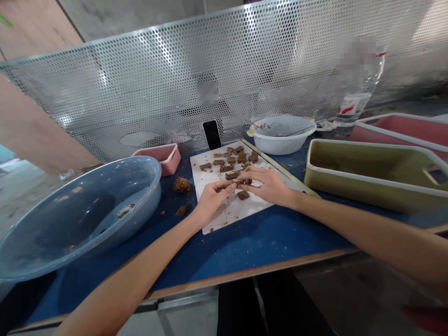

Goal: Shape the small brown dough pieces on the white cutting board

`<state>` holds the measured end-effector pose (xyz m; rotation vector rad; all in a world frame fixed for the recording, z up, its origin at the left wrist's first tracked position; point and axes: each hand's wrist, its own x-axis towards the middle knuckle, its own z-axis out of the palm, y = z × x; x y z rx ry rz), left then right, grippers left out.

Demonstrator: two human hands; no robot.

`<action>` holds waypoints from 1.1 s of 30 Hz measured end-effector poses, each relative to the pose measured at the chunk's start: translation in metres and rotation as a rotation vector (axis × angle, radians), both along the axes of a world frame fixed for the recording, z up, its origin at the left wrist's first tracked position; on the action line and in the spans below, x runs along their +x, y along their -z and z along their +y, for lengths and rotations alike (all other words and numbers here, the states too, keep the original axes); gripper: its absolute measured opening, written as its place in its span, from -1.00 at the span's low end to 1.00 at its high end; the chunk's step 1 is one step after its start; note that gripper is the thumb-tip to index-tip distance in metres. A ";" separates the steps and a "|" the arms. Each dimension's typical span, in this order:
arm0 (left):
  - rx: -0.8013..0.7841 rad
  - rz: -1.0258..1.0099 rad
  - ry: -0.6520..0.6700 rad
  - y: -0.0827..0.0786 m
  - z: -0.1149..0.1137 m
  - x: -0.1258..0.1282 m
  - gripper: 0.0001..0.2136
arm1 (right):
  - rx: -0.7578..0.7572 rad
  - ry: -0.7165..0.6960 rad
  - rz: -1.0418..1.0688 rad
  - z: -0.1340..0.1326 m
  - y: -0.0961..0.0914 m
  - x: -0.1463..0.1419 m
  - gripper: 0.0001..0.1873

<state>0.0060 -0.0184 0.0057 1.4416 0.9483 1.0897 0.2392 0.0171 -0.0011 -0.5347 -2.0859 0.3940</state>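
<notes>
- Left hand and right hand meet fingertip to fingertip, together pinching a brown piece just above a white board.
- More cut pieces lie along the board's far edge.
- A blue bowl sits to the left, with a brown lump between bowl and board.

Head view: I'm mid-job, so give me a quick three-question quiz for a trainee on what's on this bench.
1. True or false: the brown pieces lie on the white board.
2. What stands upright at the board's far edge? A a knife; B a phone; C a cup.
3. Short answer: what do the left hand and right hand pinch between their fingertips?

Key: 1 true. 2 B. 3 one brown piece, held just over the board.
</notes>
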 end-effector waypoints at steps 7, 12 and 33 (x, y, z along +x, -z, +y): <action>-0.203 -0.196 0.071 -0.002 0.000 0.004 -0.56 | 0.117 -0.043 -0.012 0.000 -0.001 0.001 -0.70; -0.261 -0.278 0.083 -0.004 -0.002 0.007 -0.56 | 0.138 0.022 0.014 -0.005 -0.001 -0.001 -0.61; -0.268 -0.302 0.118 0.002 0.002 0.006 -0.60 | 0.264 0.032 0.022 -0.009 0.000 -0.004 -0.77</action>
